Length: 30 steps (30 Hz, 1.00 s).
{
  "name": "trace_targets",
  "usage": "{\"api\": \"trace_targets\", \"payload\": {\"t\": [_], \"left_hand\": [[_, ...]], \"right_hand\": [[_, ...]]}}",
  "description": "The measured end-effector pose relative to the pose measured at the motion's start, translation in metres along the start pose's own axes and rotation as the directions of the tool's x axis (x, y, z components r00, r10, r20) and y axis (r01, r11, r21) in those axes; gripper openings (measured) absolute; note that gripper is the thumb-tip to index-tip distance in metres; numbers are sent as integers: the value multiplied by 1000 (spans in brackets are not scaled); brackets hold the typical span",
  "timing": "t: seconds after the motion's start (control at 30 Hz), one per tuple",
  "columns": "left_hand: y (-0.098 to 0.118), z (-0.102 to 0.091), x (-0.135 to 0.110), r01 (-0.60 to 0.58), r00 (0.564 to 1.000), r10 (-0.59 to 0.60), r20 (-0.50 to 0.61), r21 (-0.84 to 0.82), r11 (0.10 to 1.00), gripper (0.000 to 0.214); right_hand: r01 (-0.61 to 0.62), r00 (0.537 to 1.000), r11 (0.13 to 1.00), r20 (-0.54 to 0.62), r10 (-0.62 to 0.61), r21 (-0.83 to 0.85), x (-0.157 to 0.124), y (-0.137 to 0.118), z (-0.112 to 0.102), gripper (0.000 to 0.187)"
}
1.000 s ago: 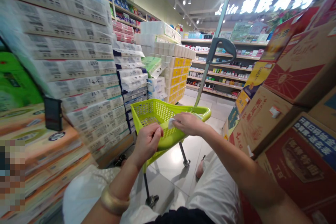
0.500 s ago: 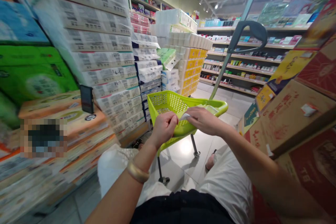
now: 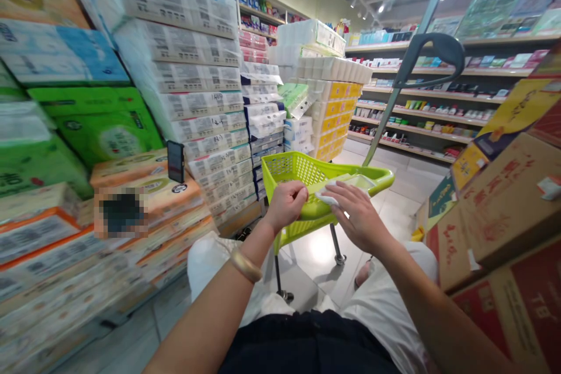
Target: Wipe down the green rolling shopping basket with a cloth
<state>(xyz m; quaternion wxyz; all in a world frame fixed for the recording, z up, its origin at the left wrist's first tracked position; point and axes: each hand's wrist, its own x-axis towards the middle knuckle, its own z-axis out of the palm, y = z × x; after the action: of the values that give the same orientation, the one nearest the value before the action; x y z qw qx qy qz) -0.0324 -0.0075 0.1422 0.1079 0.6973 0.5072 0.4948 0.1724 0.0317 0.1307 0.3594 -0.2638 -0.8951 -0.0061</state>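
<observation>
A lime-green shopping cart (image 3: 302, 168) with a perforated basket stands between my knees. My left hand (image 3: 287, 204) is closed on the near rim of the basket, thumb on top, and a gold bangle (image 3: 244, 266) circles that wrist. A white wipe (image 3: 326, 191), thin and crumpled, lies under the fingers of my right hand (image 3: 358, 213), pressed against the cart's near edge. Just past those fingers, a pale translucent panel (image 3: 360, 182) sits on the cart's rim. The underside of the wipe is hidden.
Tall stacks of wrapped tissue packs (image 3: 193, 76) rise on the left. A phone (image 3: 176, 162) stands upright on an orange pack. Cardboard cartons (image 3: 504, 198) crowd the right side. Beyond the cart are a grey handle (image 3: 432, 61) on a slanted pole and stocked shelves (image 3: 416, 99).
The view has turned left, so the surroundings shift right. My right hand has slid slightly right along the rim with the wipe, its fingers straighter. My left hand keeps its hold.
</observation>
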Motion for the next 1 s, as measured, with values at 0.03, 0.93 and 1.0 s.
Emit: {"api": "trace_targets", "payload": {"t": [0.03,0.93,1.0], "left_hand": [[0,0,0,-2,1000,2,2,0,1000,31],[-4,-1,5,-24,1000,24,-11,15,1000,30],[-4,-1,4,-21,1000,21,-11,14,1000,30]], "right_hand": [[-15,1000,1000,-20,15,-5,-2,5,-1,33],[6,969,998,-244,-22,-66,-17,-10,35,38],[93,969,991,-219,-111,-92,-20,-14,39,40]]}}
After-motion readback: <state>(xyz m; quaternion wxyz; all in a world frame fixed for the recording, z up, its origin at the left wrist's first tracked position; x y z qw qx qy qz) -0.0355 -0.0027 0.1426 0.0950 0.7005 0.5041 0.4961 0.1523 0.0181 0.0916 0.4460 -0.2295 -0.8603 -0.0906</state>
